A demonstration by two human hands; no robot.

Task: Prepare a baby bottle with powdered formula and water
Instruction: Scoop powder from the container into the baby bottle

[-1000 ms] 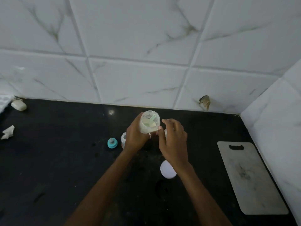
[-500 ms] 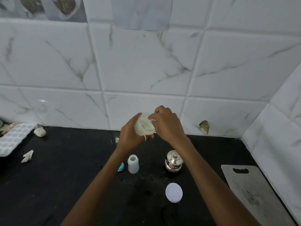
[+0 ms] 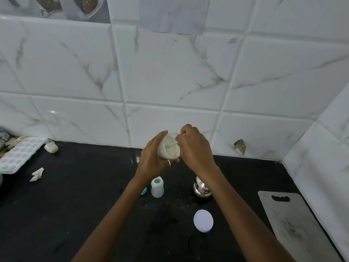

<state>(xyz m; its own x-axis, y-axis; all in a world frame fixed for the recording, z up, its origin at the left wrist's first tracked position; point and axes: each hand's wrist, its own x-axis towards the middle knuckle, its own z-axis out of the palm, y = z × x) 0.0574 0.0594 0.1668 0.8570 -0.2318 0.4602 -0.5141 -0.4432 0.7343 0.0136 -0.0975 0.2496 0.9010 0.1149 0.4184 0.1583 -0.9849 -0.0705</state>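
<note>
Left hand [image 3: 153, 164] grips tilted formula jar [image 3: 168, 149] above counter [image 3: 75, 205], right hand [image 3: 195, 148] pinches green scoop [image 3: 171, 145] inside it; best to level the powder, then tip into open baby bottle [image 3: 157, 187] standing below.

black counter [image 3: 75, 205], white marble-veined tiles [image 3: 170, 72], white lid [image 3: 203, 220]

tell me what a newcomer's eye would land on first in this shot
The two hands held up mid-frame against the white tiled wall draw the eye: the left hand grips a small formula jar while the right hand pinches a green scoop in its mouth. Below them on the black counter stand an open baby bottle and a small steel pot, with a round white lid lying nearer the camera.
</note>
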